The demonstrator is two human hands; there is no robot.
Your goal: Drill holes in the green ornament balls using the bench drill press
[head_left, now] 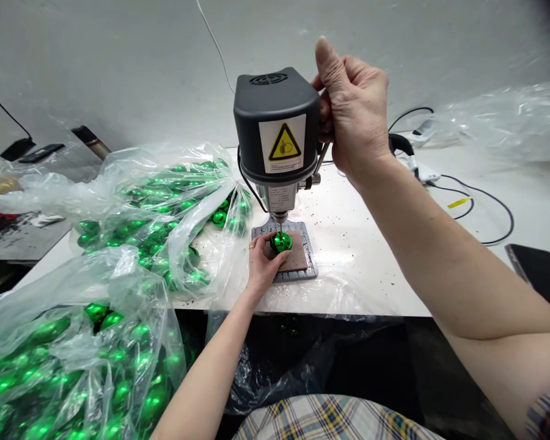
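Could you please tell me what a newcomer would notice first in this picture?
First, the dark drill press at the centre, bearing a yellow warning triangle, with the right hand raised on its lever. Below, the left hand holds a shiny green ball under the bit. At the left, clear plastic bags hold many more green balls.

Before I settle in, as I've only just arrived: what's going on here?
A person's left hand holds a green ball on the brown pad of a drill press, right under the bit. The right hand appears to grip the lever beside the dark housing. To the left, clear plastic bags hold more green balls.
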